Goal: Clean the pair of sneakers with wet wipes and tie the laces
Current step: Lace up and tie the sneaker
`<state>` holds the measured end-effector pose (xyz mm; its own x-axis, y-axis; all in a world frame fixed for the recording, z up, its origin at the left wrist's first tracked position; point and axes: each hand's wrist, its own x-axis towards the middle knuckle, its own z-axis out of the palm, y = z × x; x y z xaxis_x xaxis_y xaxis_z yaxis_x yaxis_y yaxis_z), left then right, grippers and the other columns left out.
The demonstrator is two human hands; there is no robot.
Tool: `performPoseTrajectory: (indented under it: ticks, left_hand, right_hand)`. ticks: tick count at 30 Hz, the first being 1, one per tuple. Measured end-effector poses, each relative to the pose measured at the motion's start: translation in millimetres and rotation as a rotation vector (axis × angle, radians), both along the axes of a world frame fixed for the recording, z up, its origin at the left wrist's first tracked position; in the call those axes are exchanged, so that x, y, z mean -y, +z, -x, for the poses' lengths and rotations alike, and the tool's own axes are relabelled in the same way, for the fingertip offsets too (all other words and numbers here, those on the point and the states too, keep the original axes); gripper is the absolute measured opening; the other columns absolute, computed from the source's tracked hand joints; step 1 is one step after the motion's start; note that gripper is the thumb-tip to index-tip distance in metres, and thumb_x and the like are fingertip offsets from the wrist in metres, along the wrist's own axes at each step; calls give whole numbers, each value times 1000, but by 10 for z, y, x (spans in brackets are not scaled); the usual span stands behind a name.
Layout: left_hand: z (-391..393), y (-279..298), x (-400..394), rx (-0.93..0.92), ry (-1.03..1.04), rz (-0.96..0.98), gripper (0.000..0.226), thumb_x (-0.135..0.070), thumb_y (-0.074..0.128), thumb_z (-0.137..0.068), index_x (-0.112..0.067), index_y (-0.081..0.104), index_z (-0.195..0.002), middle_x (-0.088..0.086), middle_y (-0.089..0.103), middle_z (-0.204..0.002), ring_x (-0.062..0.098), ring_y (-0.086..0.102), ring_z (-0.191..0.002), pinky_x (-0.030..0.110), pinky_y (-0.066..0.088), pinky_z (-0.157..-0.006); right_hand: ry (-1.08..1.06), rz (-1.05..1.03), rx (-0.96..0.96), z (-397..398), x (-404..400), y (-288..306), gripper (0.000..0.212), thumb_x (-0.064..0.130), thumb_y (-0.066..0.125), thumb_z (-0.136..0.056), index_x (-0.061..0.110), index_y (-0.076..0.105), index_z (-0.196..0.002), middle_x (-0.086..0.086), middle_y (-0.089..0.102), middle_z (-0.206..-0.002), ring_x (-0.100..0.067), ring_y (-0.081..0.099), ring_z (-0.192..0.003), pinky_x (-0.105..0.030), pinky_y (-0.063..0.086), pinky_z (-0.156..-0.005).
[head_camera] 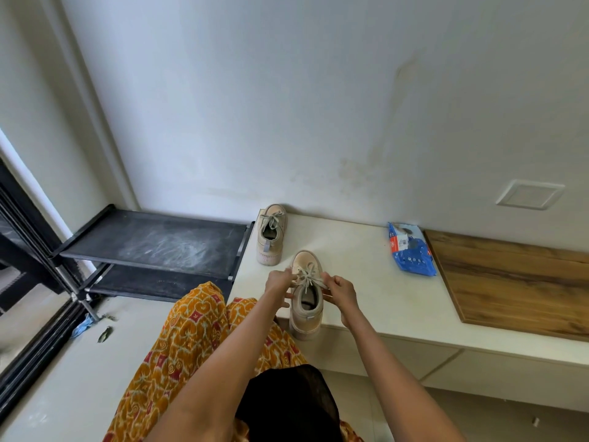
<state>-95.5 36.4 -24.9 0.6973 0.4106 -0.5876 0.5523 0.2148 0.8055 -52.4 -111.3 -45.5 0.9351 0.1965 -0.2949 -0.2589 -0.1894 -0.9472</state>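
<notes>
Both hands on the near shoe: left hand (pixel 281 282) and right hand (pixel 341 293) each pinch a strand of the pale grey flat cotton laces (pixel 308 277), fingers curled tight round the strands, one hand on either side of the tongue. The near beige canvas low-top sneaker (pixel 306 301) stands upright at the front edge of the smooth off-white desk (pixel 357 282), toe toward the wall, heel toward the person, thick pale rubber sole slightly over the edge. Laces crossed over the eyelets, ends spread loose, knot state cannot tell. Second beige canvas sneaker (pixel 271 234) of the same shape sits further back at the left rear corner of the desk, near the wall, well apart from the first, laces lying loose on the tongue. Crinkled blue plastic wet-wipe pack (pixel 409 250) with a white label lies flat on the desk to the right, just beside a brown wood-grain board (pixel 516 282) covering the right part of the desk top. Left of the desk a black metal-framed shoe rack (pixel 153 247) with dusty, scuffed fabric shelves. Orange-and-red patterned fabric garment (pixel 197 339) drapes over the person's legs, black sheer cloth (pixel 287 406) below. Plain matte white wall (pixel 287 106) behind, with faint stains and a square white plate
</notes>
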Motion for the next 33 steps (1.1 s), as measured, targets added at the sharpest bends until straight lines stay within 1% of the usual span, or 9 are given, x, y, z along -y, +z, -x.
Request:
performPoseTrajectory:
  ticks: [3,6,9,13,17,22,24,28,33]
  left_hand:
    - [-27,-16,18,7,-1,-13,45,-38,31,-101,-5,52,-121,16,61,-117,33,58,-95,45,47,-81]
    - [-84,-31,8,30,-43,-118,40,-36,42,-98,-4,59,-112,13,63,-110,29,58,-91,37,47,-73]
    - [-171,-27,-3,30,-123,-156,19,-19,54,-90,-3,63,-97,13,66,-98,24,57,-78,31,45,-66]
    - [-200,28,-82,2,-66,53,10,-5,45,-89,-3,52,-95,10,61,-77,21,55,-64,28,46,-59]
    - [-195,-69,-184,-28,-119,-6,8,2,46,-89,1,52,-93,12,61,-71,22,56,-56,28,47,-54]
    - [-260,-59,-174,-1,-272,-88,11,-17,56,-92,-7,59,-95,7,60,-76,17,57,-61,27,50,-56]
    - [-286,-42,-183,-17,-323,-121,9,-12,52,-91,-10,57,-98,6,58,-79,17,55,-64,27,48,-55]
    - [-328,-72,-218,3,-504,-323,30,-1,52,-85,-16,57,-110,5,57,-81,12,53,-65,25,47,-56]
    - [-389,-99,-245,127,-529,-504,5,-12,62,-85,-15,57,-86,1,56,-75,10,50,-64,22,44,-56]
  right_hand:
    - [-39,-33,-45,52,-12,1,42,42,43,-98,8,67,-90,-10,71,-90,-22,69,-83,-29,56,-71]
    - [-22,61,-20,15,-52,89,50,51,41,-95,10,70,-92,-6,71,-92,-21,67,-86,-34,56,-76]
    - [127,330,72,-62,-185,204,49,57,51,-88,12,65,-74,-4,64,-77,-21,61,-77,-38,52,-75]
    - [218,561,105,-149,-355,290,39,48,65,-78,21,47,-57,1,54,-62,-17,52,-60,-27,39,-53]
    - [182,494,115,-166,-374,233,28,27,61,-81,19,49,-56,-1,53,-62,-19,50,-65,-29,37,-60]
    - [133,259,77,-84,-283,98,20,26,62,-86,18,57,-69,1,57,-69,-14,52,-67,-31,42,-64]
    - [140,249,89,-65,-275,99,18,27,60,-88,15,57,-75,-2,58,-74,-15,53,-70,-31,43,-64]
    - [165,304,109,-74,-289,125,16,25,58,-88,14,56,-78,-4,58,-76,-17,54,-70,-31,43,-63]
    - [174,364,150,-76,-309,145,21,29,59,-88,19,50,-71,0,55,-73,-17,52,-70,-32,42,-64]
